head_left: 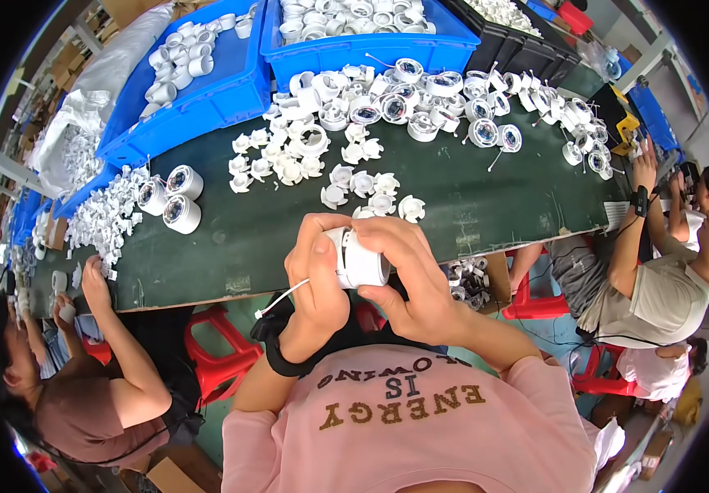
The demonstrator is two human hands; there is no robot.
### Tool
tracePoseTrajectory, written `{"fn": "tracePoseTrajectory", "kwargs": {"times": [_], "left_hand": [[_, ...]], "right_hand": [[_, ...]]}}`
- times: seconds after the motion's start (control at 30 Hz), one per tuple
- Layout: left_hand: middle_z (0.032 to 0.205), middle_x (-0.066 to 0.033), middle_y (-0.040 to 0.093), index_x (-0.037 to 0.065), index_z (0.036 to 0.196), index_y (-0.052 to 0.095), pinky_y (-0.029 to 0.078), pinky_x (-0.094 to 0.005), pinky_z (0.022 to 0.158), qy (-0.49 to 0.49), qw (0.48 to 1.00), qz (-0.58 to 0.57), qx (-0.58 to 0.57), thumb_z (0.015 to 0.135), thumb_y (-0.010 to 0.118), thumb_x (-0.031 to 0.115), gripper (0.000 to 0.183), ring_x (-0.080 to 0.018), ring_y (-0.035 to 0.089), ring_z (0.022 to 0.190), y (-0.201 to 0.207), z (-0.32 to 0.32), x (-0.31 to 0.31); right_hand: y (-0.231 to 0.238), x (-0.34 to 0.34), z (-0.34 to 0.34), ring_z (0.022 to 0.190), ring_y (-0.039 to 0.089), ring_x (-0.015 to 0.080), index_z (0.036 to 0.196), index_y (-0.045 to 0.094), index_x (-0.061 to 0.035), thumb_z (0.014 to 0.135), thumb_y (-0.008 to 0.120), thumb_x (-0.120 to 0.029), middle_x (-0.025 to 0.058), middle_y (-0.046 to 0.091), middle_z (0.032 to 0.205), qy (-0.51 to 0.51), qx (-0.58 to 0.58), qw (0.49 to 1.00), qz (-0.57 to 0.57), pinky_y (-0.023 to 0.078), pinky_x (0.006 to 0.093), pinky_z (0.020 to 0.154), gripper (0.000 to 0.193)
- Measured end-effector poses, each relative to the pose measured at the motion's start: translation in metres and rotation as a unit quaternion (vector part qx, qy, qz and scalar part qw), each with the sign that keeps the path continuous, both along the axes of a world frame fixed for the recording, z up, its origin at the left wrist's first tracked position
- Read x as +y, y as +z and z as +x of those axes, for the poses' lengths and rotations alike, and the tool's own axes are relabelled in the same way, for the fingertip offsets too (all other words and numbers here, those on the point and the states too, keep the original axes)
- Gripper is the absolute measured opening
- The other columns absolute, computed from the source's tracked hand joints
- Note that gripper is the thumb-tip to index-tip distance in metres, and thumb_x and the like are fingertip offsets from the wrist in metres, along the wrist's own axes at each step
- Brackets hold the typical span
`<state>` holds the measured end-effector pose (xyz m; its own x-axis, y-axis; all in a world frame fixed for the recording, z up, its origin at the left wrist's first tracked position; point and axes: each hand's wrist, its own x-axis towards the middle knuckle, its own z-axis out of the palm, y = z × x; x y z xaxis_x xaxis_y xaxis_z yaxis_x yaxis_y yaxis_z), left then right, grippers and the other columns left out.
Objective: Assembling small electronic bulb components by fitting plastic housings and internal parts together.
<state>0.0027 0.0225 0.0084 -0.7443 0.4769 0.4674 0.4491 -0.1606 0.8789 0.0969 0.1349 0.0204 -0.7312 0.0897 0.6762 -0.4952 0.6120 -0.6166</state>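
Between both hands, just off the table's near edge, I hold a white cylindrical housing with a seam across it. My left hand grips its left part, and a white cable with a small plug hangs out below those fingers. Fingers and thumb of my right hand wrap its right end. Beyond my hands on the table lie small white finned plastic parts. To the left stand several white cylinders with dark round faces, beside a heap of small white pieces.
Blue bins of white rings and a black crate line the far side of the green table. White ring units with wires are piled before them. Co-workers sit left and right, near red stools.
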Motion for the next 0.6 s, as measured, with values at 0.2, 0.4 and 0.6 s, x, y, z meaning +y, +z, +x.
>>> {"fn": "tracePoseTrajectory", "kwargs": {"times": [0.2,0.4,0.6], "left_hand": [[0.086,-0.0089,0.056,-0.004,0.095,0.055,0.042,-0.0262,0.069,-0.038,0.997,-0.035,-0.055,0.094,0.029,0.034,0.046,-0.0140,0.053,0.077,-0.001,0.007,-0.008],[0.074,-0.0129,0.058,-0.005,0.097,0.052,0.042,-0.0286,0.056,-0.031,0.998,0.011,-0.050,0.094,0.030,0.031,0.042,-0.0167,0.055,0.063,-0.002,0.009,-0.008],[0.083,-0.0131,0.057,-0.002,0.097,0.053,0.042,-0.0310,0.059,-0.009,1.000,-0.022,-0.009,0.097,0.034,0.029,0.037,-0.0173,0.054,0.070,-0.002,-0.017,0.001]], "right_hand": [[-0.006,0.005,0.000,0.112,0.048,0.0399,0.122,0.045,0.0051,0.083,0.062,-0.010,0.0231,0.049,0.124,0.018,-0.003,1.000,0.021,0.038,0.0467,0.095,0.046],[-0.017,-0.006,-0.008,0.127,0.031,0.0432,0.134,0.026,0.0053,0.091,0.051,-0.025,0.0286,0.028,0.139,0.101,-0.017,0.995,-0.021,0.024,0.0494,0.106,0.058],[-0.016,0.010,-0.031,0.134,0.024,0.0390,0.141,0.013,0.0071,0.088,0.054,-0.024,0.0275,0.021,0.144,0.112,-0.074,0.991,-0.029,0.018,0.0463,0.109,0.074]]}}
